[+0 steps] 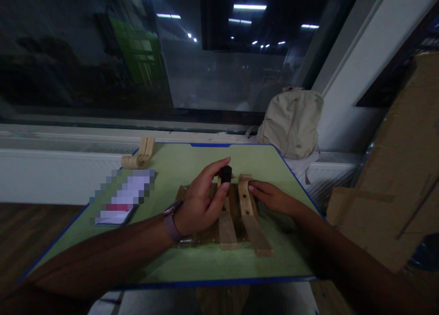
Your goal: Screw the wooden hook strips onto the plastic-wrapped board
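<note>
My left hand (202, 198), with a watch at its wrist, pinches a short black cylinder (226, 174) between thumb and fingers. The cylinder is upright, above the left curved wooden piece (227, 232), which my hand partly hides. My right hand (272, 196) grips the side of the right curved wooden piece (247, 210) near its far end; some of its fingers are hidden. Dark holes show in both pieces. They lie side by side across a brown, shiny, plastic-wrapped pad (202, 237) on the green table (164, 264).
More curved wooden pieces (146, 149) stand at the table's far left corner. A blurred-out flat item (125, 196) lies at the left. Behind the table are a beige backpack (293, 120) on the sill and a dark window. Large cardboard (394, 168) stands at the right.
</note>
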Tool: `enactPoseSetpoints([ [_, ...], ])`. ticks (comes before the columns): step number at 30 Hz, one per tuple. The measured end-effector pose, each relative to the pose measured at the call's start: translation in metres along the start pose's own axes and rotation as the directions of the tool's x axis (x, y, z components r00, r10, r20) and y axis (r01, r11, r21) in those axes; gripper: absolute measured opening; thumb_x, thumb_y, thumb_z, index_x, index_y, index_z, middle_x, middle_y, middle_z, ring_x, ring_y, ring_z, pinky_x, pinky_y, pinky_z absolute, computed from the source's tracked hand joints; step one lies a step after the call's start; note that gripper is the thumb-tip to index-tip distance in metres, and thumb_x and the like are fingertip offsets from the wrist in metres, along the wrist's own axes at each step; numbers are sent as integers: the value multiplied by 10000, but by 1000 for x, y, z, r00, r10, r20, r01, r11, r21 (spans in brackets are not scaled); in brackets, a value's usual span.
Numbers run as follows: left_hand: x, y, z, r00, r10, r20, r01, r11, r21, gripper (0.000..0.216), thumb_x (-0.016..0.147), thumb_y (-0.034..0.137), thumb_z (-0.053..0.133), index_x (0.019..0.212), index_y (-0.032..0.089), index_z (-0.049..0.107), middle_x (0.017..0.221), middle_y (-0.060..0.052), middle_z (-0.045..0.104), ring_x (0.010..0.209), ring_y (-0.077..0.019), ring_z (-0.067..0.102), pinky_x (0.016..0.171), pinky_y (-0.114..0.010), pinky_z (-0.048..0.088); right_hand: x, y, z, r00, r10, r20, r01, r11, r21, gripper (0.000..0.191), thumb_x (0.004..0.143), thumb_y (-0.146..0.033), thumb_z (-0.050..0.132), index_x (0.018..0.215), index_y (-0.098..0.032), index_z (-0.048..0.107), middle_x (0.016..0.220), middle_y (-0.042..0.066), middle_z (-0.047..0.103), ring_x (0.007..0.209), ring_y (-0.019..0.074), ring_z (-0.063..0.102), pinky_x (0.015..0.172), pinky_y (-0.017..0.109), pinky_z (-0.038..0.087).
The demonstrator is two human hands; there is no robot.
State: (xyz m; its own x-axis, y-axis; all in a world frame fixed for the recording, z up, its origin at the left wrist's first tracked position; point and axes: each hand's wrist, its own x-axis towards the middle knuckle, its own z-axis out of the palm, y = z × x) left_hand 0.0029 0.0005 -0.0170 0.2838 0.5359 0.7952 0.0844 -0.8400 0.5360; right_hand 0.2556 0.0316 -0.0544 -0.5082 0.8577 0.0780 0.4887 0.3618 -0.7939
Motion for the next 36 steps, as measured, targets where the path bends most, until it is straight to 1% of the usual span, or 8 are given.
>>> enactPoseSetpoints([
  [3, -2, -1, 1, 999, -28, 26, 30, 997, -70, 489, 1011, 141, 449, 1484, 258, 409, 1181, -95, 646, 1086, -183, 636, 963, -358, 503, 0, -1, 0, 1000, -13, 0, 13, 1000, -5, 551, 1004, -654, 399, 1134, -227, 722, 1165, 105, 756, 1187, 304, 662, 1123, 527, 457],
  [6, 2, 2, -1, 998, 36, 54, -32, 997, -77, 415, 1002, 139, 471, 1400, 255, 492, 1151, -79, 631, 1068, -170, 620, 950, -334, 500, 0, -3, -1, 1000, -12, 13, 12, 1000, -12, 542, 1009, -638, 399, 1083, -213, 727, 1099, 106, 762, 1191, 307, 657, 1117, 520, 462],
  [9, 9, 5, -4, 989, 147, 24, -148, 989, 23, 380, 953, 191, 613, 1324, 251, 559, 1103, -65, 584, 1053, -177, 584, 910, -316, 506, -1, -4, -1, 1000, -4, 8, 4, 1000, -8, 529, 1005, -641, 407, 1064, -221, 723, 1057, 101, 764, 1175, 304, 657, 1101, 521, 475],
  [12, 13, 8, -6, 987, 159, 14, -159, 977, 144, 358, 927, 188, 669, 1274, 254, 610, 1043, -44, 560, 992, -159, 574, 856, -287, 516, -1, -4, 0, 1000, 7, 2, -7, 1000, -13, 537, 1000, -654, 406, 1029, -222, 723, 1036, 102, 762, 1149, 308, 664, 1090, 530, 480],
  [21, 7, 9, -2, 998, 58, 2, -58, 997, 46, 413, 1010, 175, 472, 1413, 253, 519, 1194, -105, 666, 1063, -196, 641, 943, -375, 532, 0, -3, -1, 1000, 1, -2, -1, 1000, 7, 527, 999, -645, 435, 1132, -220, 717, 1151, 106, 758, 1119, 293, 680, 1081, 524, 487],
  [28, 12, 6, -2, 986, 167, 14, -167, 985, 49, 418, 929, 208, 667, 1331, 269, 570, 1037, -47, 650, 963, -167, 634, 821, -289, 537, 0, -3, -1, 1000, -7, 10, 7, 1000, -3, 604, 989, -694, 401, 1121, -196, 717, 1156, 130, 750, 1126, 308, 680, 1083, 544, 476],
  [31, 9, 6, -1, 991, 134, -6, -134, 990, 46, 409, 942, 179, 635, 1336, 264, 560, 1086, -62, 659, 1003, -174, 638, 880, -313, 531, 0, -4, -1, 1000, -8, 11, 8, 1000, -6, 627, 986, -704, 394, 1126, -186, 718, 1165, 139, 748, 1140, 314, 677, 1095, 544, 471],
  [36, 3, 5, 0, 1000, -10, 18, 10, 1000, 0, 408, 1004, 181, 489, 1408, 241, 495, 1143, -100, 657, 1044, -197, 640, 941, -368, 516, 0, -5, -1, 1000, 1, 0, -1, 1000, -9, 562, 989, -676, 422, 1112, -218, 724, 1132, 106, 763, 1155, 305, 675, 1110, 526, 466],
])
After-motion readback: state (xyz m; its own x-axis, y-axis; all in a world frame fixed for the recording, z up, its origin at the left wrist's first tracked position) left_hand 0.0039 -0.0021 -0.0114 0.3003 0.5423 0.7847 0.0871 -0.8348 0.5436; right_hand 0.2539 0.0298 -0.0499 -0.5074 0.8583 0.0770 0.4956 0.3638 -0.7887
